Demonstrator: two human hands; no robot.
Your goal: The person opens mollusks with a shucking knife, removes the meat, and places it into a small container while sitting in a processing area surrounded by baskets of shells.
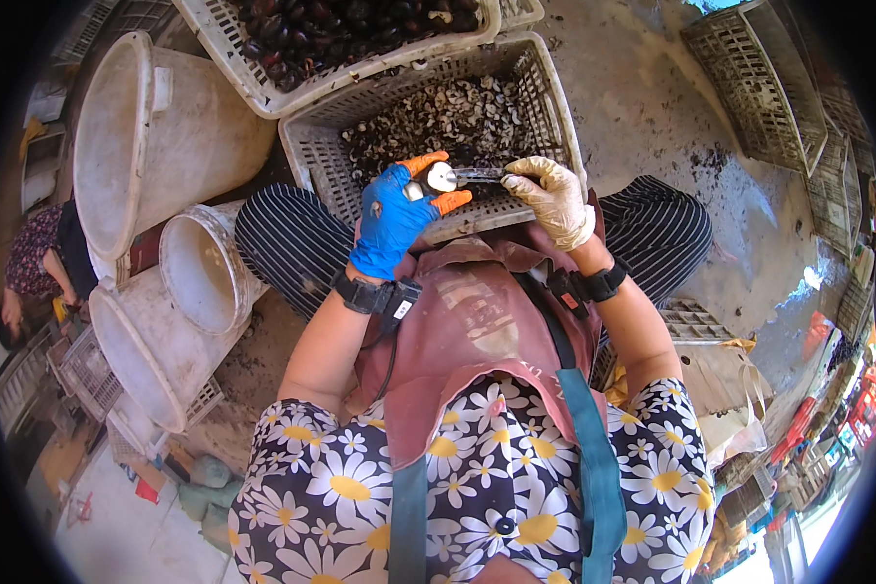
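Observation:
My left hand, in a blue glove with orange finger covers, grips a peeled white water chestnut between thumb and fingers. A second pale piece shows against the palm side. My right hand, in a cream glove, is closed on the handle end of a small knife. Its blade points left and its tip meets the white water chestnut. Both hands are above the near part of a plastic crate, which holds a layer of pale and dark peelings.
Beyond it, another crate is heaped with dark unpeeled water chestnuts. Large whitish tubs lie tilted at the left, where another person bends. Stacked crates stand at the far right on wet, dirty floor.

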